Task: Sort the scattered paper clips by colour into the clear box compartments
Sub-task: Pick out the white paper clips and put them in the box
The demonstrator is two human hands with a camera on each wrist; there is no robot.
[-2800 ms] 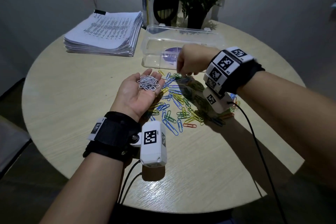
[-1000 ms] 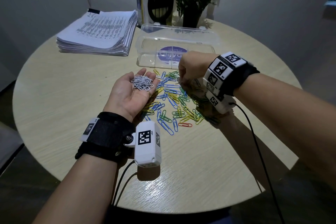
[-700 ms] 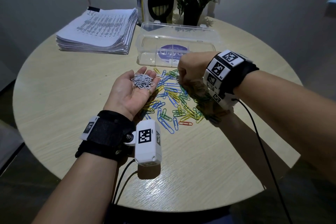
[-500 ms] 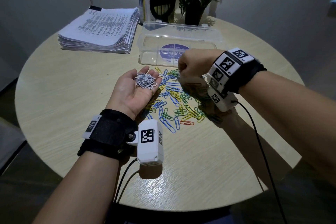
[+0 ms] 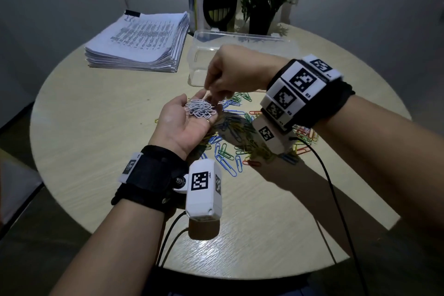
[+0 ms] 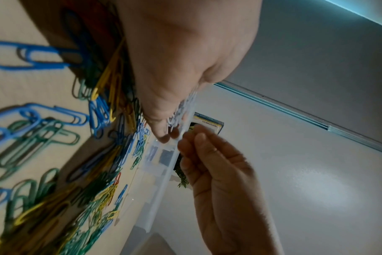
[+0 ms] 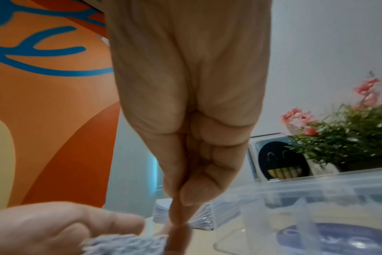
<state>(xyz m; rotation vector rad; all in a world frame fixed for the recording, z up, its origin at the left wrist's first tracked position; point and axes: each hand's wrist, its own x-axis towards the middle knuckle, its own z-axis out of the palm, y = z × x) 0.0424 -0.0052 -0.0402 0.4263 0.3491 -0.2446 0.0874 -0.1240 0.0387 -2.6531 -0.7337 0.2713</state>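
Left hand (image 5: 185,122) palm-up, fingers relaxed, cupping white paper clips (image 5: 200,109). Right hand (image 5: 230,72) fingertips pinched together above pile; content not discernible.

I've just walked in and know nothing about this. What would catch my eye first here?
Probably the little heap of white paper clips cupped in the upturned left hand, with the right hand pinching down at its far edge. Beneath both hands, coloured paper clips lie scattered over the round table, in front of the clear box.
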